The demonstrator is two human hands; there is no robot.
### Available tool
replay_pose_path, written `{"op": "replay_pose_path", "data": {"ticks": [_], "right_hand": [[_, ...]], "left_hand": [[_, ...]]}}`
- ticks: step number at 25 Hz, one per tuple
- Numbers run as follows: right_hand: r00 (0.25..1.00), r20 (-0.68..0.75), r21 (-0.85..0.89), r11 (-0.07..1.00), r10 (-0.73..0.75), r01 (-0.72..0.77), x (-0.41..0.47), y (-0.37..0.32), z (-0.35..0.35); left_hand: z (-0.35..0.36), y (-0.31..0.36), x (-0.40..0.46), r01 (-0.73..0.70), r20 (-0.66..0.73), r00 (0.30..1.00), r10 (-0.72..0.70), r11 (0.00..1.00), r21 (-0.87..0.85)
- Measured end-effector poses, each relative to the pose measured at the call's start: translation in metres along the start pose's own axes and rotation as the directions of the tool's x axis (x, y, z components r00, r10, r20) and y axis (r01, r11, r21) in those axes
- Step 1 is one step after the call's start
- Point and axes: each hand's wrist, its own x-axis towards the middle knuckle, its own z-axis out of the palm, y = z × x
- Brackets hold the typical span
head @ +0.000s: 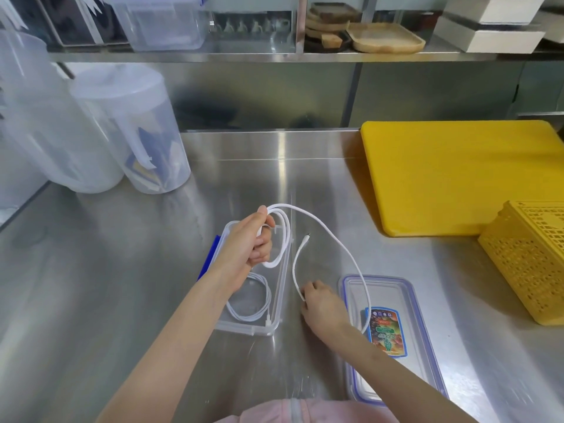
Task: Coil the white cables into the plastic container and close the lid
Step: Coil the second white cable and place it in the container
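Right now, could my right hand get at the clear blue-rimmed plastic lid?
Probably yes. The right hand sits right beside the clear blue-rimmed plastic lid, but it pinches the white cable, which also drapes across the lid.

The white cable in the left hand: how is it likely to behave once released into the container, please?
The thin white cable looks floppy: it sags between both hands. Its loops in the left hand may spring open once released. It seems light.

Steel counter (122,270) bearing a yellow cutting board (457,178), a yellow perforated basket (528,264) beside it, and two translucent jugs (131,129) at far left; wooden trays (384,38) on the shelf above.
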Motion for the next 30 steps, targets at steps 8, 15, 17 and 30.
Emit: {"op": "replay_pose_path", "data": {"ticks": [8, 15, 17, 30], "right_hand": [[0.974, -0.091, 0.712, 0.697, 0.209, -0.083, -0.001, 0.009, -0.047], [0.997, -0.065, 0.952, 0.302, 0.037, 0.051, -0.018, -0.005, -0.096], [0.994, -0.107, 0.929, 0.357, 0.002, 0.099, -0.024, -0.008, -0.099], [0.808, -0.584, 0.579, 0.741, 0.085, 0.341, -0.027, -0.015, -0.091]], "left_hand": [[0.004, 0.001, -0.006, 0.182, 0.205, 0.971, -0.121, 0.934, -0.309], [0.016, 0.0, -0.01, 0.179, 0.192, 0.973, -0.129, 0.945, -0.275], [0.018, -0.001, -0.012, 0.137, 0.163, 0.98, -0.112, 0.979, -0.152], [0.029, -0.016, -0.019, 0.069, 0.116, 0.991, -0.066, 0.997, -0.021]]}}
